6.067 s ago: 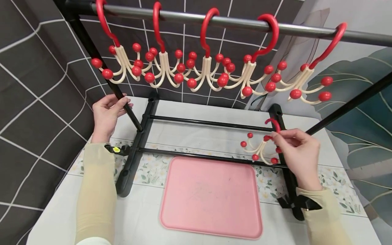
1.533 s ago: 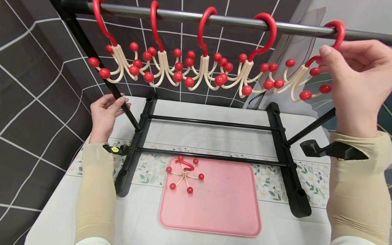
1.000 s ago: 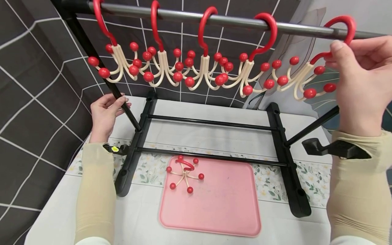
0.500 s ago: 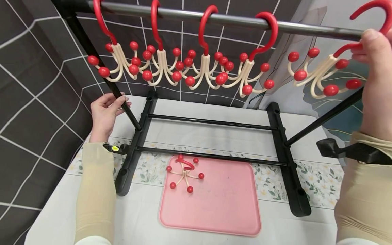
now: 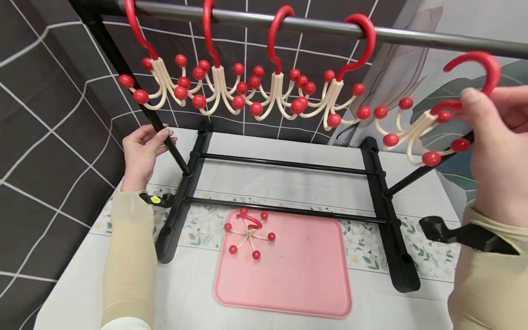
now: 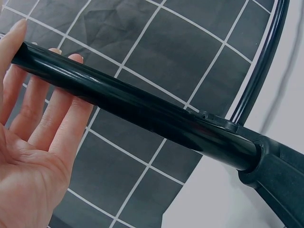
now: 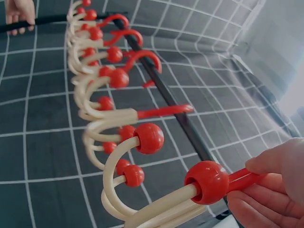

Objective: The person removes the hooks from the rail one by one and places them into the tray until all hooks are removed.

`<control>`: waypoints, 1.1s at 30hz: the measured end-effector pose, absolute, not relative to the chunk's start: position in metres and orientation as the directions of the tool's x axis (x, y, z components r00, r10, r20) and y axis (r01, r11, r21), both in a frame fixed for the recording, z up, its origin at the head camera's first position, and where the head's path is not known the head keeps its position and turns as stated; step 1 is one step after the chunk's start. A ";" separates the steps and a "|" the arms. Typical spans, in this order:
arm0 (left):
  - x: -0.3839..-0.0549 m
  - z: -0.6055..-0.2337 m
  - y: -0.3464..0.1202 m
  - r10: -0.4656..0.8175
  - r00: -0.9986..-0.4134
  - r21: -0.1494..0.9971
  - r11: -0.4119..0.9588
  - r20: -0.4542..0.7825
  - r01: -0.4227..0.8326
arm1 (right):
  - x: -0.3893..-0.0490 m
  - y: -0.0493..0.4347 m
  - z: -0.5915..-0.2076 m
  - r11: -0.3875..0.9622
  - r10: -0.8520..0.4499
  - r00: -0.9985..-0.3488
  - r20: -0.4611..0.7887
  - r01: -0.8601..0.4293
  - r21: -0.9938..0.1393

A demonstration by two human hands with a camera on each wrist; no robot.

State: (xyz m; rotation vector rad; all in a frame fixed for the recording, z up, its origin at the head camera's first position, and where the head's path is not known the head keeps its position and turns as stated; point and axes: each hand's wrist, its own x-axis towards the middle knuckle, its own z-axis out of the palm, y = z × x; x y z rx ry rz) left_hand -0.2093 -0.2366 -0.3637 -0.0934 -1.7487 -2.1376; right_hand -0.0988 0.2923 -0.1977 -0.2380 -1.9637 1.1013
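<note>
In the head view my right hand (image 5: 501,151) pinches the red hook of a claw hanger (image 5: 418,129), with cream arms and red ball tips. The hook stands free, just below the right part of the rail (image 5: 433,39). The right wrist view shows the thumb and fingers on the red neck. My left hand (image 5: 142,151) holds the rack's left upright (image 6: 118,97), thumb on one side and fingers behind it. Several more such hangers hang from the rail, the closest a claw hanger (image 5: 333,94). Another claw hanger (image 5: 249,233) lies on the pink tray (image 5: 301,275).
Black base feet (image 5: 389,229) and two low crossbars (image 5: 288,211) of the rack stand on the white tablecloth (image 5: 185,288). A dark gridded cloth (image 5: 41,137) hangs behind and to the left. A right upright (image 5: 412,179) slants behind the held hanger.
Earlier my right hand held another hanger low by the right foot; one now lies on the tray. Since then the rightmost hanger has come off the rail and been lowered. The left hand stays put.
</note>
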 end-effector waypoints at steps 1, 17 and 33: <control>-0.209 -0.364 -0.237 -0.243 -0.927 0.932 -0.156 0.285 0.327 | -0.096 0.290 -0.201 0.577 0.525 -0.624 0.579 -0.239 -0.781; -0.209 -0.366 -0.236 -0.237 -0.927 0.931 -0.154 0.291 0.332 | -0.068 0.244 -0.263 0.488 0.158 -0.693 0.704 -0.565 -0.665; -0.210 -0.364 -0.236 -0.248 -0.927 0.933 -0.153 0.283 0.326 | -0.065 0.203 -0.335 0.257 -0.221 -0.845 0.486 -0.531 -0.807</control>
